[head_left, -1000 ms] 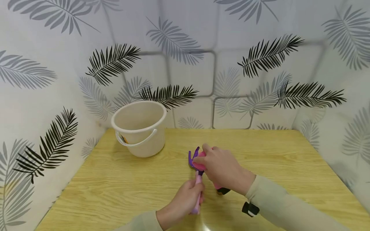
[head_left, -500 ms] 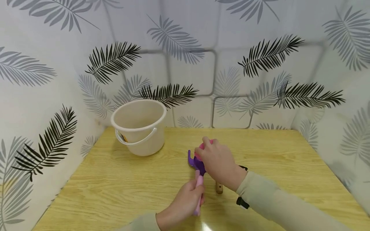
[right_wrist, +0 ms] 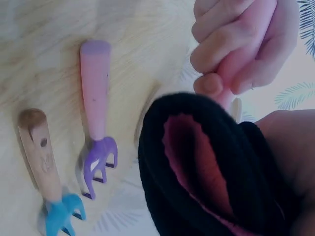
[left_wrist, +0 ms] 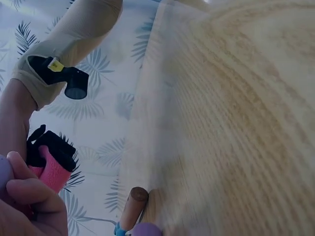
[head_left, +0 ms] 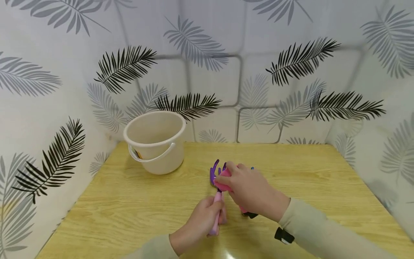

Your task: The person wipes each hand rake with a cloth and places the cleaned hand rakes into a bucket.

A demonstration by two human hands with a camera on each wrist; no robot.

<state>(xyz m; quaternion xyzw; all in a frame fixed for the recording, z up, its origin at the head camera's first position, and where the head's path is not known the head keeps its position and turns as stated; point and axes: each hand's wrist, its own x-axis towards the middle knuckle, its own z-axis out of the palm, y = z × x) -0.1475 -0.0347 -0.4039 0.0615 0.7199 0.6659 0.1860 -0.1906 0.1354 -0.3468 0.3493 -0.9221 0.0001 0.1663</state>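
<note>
My left hand (head_left: 202, 219) grips the pink handle of a garden trowel (head_left: 216, 212) upright above the table. A pink glove (head_left: 223, 182) with a black cuff is bunched in my right hand (head_left: 250, 187), pressed around the trowel's head. That head is mostly hidden by the glove. From the right wrist, the open black cuff (right_wrist: 155, 162) fills the foreground, with my left fingers curled on the pink handle behind it. A small hand rake (right_wrist: 96, 93) with a pink handle and purple prongs lies on the table below my hands.
Beside that rake lies another hand rake (right_wrist: 40, 152) with a wooden handle and blue prongs. At the table's back left stands a cream bucket (head_left: 165, 162) with its white handle hanging down. Leaf-patterned curtains (head_left: 213, 82) border the wooden table (head_left: 129, 208).
My right hand with the glove slid up to the tip of the trowel, then came back down over its head. My left hand shifted slightly left, keeping its grip on the handle.
</note>
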